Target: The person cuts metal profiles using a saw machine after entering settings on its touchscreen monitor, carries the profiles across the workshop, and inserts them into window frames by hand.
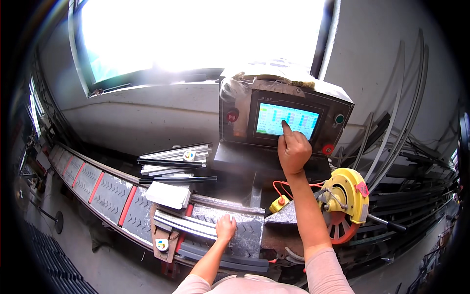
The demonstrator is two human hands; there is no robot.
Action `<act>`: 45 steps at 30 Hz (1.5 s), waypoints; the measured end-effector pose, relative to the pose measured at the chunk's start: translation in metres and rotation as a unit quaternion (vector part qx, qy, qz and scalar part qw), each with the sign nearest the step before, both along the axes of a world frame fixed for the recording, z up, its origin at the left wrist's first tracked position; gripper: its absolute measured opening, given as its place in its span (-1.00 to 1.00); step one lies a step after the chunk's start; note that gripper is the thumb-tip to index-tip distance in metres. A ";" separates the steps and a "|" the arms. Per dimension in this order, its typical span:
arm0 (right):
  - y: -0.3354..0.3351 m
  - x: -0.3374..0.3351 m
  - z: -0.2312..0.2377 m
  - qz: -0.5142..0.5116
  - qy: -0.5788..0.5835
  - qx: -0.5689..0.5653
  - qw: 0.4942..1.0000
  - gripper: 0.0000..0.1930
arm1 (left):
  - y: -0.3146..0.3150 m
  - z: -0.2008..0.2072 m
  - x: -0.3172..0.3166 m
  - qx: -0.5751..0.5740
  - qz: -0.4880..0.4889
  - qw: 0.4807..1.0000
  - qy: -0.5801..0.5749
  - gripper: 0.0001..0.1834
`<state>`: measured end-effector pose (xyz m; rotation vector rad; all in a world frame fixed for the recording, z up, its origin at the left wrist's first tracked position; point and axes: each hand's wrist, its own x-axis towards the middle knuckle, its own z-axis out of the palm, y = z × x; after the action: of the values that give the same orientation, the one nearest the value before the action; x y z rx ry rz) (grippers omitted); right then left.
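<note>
My right hand (pixel 294 149) reaches up to the control panel. Its index finger is stretched out with the tip at the lit touchscreen (pixel 303 121); the other fingers are curled in with nothing visible in them. Lower down, my left hand (pixel 225 228) is closed at the right end of silver aluminium profiles (pixel 188 225), which lie across the dark machine bed (pixel 247 240). Its fingertips are partly hidden. The dark panel housing (pixel 237 95) carries a red button (pixel 232 116) at left, a green one (pixel 339 118) and another red one (pixel 328 149) at right.
A yellow-guarded circular saw (pixel 348 193) stands right of my right forearm. Left lie a white box (pixel 169 195), a stack of profiles (pixel 166 163) and a tape measure (pixel 161 244). Grey bars (pixel 223 261) line the bed's front edge. Long strips (pixel 404 115) lean against the right wall.
</note>
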<state>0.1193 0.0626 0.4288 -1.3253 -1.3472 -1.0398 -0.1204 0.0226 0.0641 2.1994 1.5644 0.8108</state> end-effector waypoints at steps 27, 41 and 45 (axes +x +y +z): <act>-0.001 -0.005 -0.001 0.050 -0.054 0.003 0.997 -0.67 | 0.000 0.000 0.001 -0.005 0.004 1.000 0.004 -0.72; 0.001 -0.006 0.001 0.022 -0.056 -0.029 0.998 -0.64 | -0.002 0.007 0.000 -0.032 -0.003 0.999 0.000 -0.73; 0.000 -0.006 -0.001 0.031 -0.046 -0.018 0.998 -0.67 | -0.002 0.007 0.000 -0.013 0.003 1.000 0.003 -0.72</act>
<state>0.1132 0.0628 0.4275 -1.2674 -1.4729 -1.0490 -0.1204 0.0211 0.0716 2.1821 1.5756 0.7809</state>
